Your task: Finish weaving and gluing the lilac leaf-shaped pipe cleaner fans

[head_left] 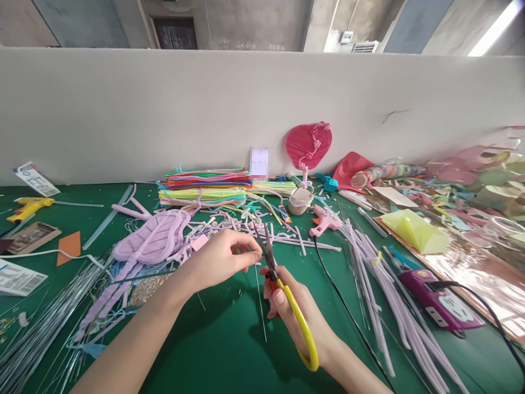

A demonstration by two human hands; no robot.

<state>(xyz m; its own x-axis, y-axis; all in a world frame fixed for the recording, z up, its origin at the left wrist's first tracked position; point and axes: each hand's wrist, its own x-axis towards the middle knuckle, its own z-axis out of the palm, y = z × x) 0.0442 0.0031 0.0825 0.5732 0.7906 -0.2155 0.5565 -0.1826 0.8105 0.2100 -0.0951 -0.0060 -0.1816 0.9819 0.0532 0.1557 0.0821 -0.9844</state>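
Apparently a snipping step: my R hand (292, 320) grips the scissors (284, 289), blades (271, 264) parted over the green table (197, 350), just beside my L hand (229, 251); can't tell if it's pinching anything. Next cut prob. needs L clear.

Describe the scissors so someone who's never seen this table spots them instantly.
Start at the green tabletop and find the right hand, low and just right of centre. The scissors are in it, blades parted and pointing away from the person. Their yellow handle loop sets them apart from the pink glue gun beyond.
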